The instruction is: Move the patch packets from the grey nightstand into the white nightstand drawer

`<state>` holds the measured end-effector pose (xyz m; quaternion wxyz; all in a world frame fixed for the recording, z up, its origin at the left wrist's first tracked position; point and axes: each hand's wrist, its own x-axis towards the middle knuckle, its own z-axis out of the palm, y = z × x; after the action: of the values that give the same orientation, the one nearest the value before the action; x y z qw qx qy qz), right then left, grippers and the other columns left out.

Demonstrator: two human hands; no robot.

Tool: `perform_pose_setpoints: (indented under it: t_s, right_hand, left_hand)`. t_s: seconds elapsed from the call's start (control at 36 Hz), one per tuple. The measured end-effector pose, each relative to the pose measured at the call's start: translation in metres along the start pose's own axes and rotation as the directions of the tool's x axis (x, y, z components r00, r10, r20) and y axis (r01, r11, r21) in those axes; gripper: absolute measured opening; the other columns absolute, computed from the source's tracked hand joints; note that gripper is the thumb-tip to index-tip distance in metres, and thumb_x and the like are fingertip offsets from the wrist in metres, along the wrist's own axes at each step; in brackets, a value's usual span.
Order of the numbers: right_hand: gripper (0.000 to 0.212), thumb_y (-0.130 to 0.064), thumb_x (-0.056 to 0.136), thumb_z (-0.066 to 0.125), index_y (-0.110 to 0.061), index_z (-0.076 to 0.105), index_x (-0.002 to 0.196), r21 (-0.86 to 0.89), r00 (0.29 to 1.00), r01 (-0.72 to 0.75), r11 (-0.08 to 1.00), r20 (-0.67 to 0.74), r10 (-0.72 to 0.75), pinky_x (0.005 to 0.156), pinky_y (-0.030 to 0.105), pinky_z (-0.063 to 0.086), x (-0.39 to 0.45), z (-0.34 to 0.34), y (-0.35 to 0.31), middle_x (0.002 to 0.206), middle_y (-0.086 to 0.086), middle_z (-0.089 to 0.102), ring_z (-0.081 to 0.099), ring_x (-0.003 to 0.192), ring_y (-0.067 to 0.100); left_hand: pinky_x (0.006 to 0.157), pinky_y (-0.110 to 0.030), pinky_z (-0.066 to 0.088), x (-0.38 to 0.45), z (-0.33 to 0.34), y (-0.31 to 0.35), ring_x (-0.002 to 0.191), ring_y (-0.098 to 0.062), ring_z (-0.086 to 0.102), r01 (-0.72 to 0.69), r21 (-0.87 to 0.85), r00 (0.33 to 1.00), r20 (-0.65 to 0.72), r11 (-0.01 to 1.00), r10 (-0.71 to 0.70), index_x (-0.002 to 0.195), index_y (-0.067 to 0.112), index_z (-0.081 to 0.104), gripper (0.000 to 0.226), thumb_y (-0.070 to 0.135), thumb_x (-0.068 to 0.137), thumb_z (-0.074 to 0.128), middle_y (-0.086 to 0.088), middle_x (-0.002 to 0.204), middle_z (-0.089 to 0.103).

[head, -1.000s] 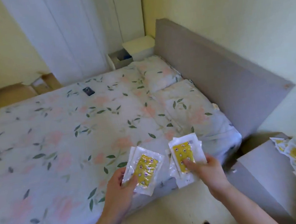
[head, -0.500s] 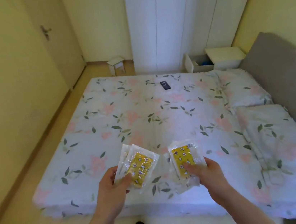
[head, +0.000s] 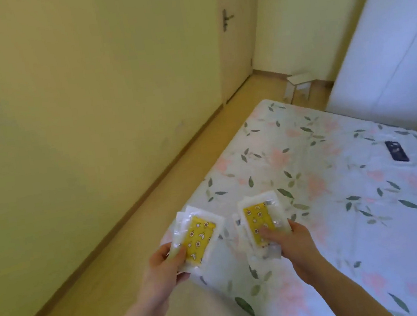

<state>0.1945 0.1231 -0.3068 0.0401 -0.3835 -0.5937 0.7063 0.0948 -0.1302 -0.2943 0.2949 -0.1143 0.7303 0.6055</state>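
My left hand [head: 163,266] grips a small stack of clear patch packets with yellow patterned patches [head: 199,234], thumb on top. My right hand [head: 287,240] holds a second stack of the same packets [head: 259,217], thumb pressed on the yellow patch. Both stacks hover over the near corner of the bed. Neither the grey nor the white nightstand is in view.
A bed with a floral sheet [head: 339,193] fills the right side, with a dark phone [head: 396,151] lying on it. A strip of wooden floor [head: 178,175] runs between bed and yellow wall. A closed door [head: 234,29], a small white stool [head: 299,87] and a white wardrobe [head: 387,54] stand beyond.
My view has swung left, from the headboard and nightstands to the wall, door and foot of the bed. Both hands keep their packet stacks in the same hold.
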Motion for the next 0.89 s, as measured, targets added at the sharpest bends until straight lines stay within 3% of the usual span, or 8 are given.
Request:
perform_pose_setpoints:
  t_s: [0.08,0.17,0.19,0.25,0.31,0.61,0.89]
  right_hand:
    - [0.019,-0.012,0.081,0.082,-0.012,0.079,0.1,-0.048,0.994,0.032,0.998,0.104,-0.027,0.089,0.054,0.06,0.036,0.054,-0.03,0.097,0.01,0.079,0.076,0.093,0.034]
    - [0.012,-0.01,0.083,0.081,-0.012,0.078,0.094,-0.07,0.985,0.076,0.995,0.16,-0.064,0.063,0.032,0.061,0.066,0.108,-0.054,0.086,0.003,0.079,0.075,0.075,0.022]
    - [0.012,-0.011,0.083,0.081,-0.012,0.078,0.095,-0.07,0.983,0.08,0.994,0.171,-0.067,0.064,0.032,0.062,0.076,0.127,-0.06,0.086,0.003,0.079,0.076,0.075,0.021]
    - [0.018,-0.013,0.083,0.082,-0.013,0.079,0.101,-0.077,0.98,0.08,0.994,0.188,-0.064,0.084,0.047,0.063,0.096,0.162,-0.069,0.095,0.006,0.08,0.077,0.088,0.026]
    - [0.02,-0.014,0.083,0.081,-0.014,0.079,0.103,-0.08,0.98,0.078,0.994,0.188,-0.062,0.091,0.054,0.059,0.114,0.196,-0.073,0.098,0.008,0.08,0.077,0.093,0.03]
    - [0.023,-0.015,0.083,0.082,-0.009,0.076,0.105,0.031,0.999,-0.002,1.0,-0.052,0.004,0.089,0.055,0.06,0.184,0.337,-0.096,0.096,0.008,0.08,0.077,0.09,0.03]
    - [0.021,-0.015,0.087,0.078,-0.008,0.076,0.107,0.201,0.957,0.046,0.979,-0.291,0.015,0.08,0.045,0.061,0.248,0.359,-0.138,0.098,0.011,0.079,0.077,0.092,0.031]
  left_hand:
    - [0.08,-0.035,0.057,0.03,-0.037,0.019,0.089,-0.021,0.069,0.012,-0.078,0.998,-0.056,0.997,-0.016,0.104,0.013,0.071,0.014,0.02,0.1,0.06,-0.007,0.096,0.078]
    - [0.076,-0.033,0.055,0.068,-0.073,0.037,0.087,-0.02,0.069,0.031,-0.143,0.995,-0.091,0.989,-0.044,0.105,0.011,0.071,0.015,0.019,0.1,0.059,-0.006,0.093,0.078]
    - [0.076,-0.033,0.055,0.082,-0.086,0.043,0.088,-0.021,0.07,0.039,-0.165,0.994,-0.097,0.985,-0.056,0.106,0.011,0.07,0.015,0.019,0.1,0.059,-0.006,0.094,0.078]
    - [0.075,-0.032,0.054,0.111,-0.111,0.055,0.09,-0.021,0.071,0.049,-0.195,0.993,-0.094,0.979,-0.069,0.109,0.01,0.069,0.017,0.02,0.101,0.059,-0.007,0.098,0.078]
    - [0.074,-0.03,0.053,0.14,-0.135,0.066,0.09,-0.019,0.071,0.05,-0.196,0.995,-0.077,0.979,-0.066,0.109,0.01,0.069,0.018,0.021,0.101,0.058,-0.005,0.097,0.078]
    - [0.072,-0.032,0.052,0.296,-0.24,0.161,0.088,-0.019,0.069,0.088,-0.079,0.995,0.044,0.993,-0.084,0.106,0.015,0.069,0.014,0.017,0.102,0.057,0.0,0.091,0.078]
    - [0.07,-0.031,0.052,0.426,-0.205,0.268,0.093,-0.02,0.071,-0.002,0.081,0.957,0.289,0.997,-0.021,0.109,0.016,0.07,0.016,0.021,0.103,0.056,-0.001,0.099,0.078]
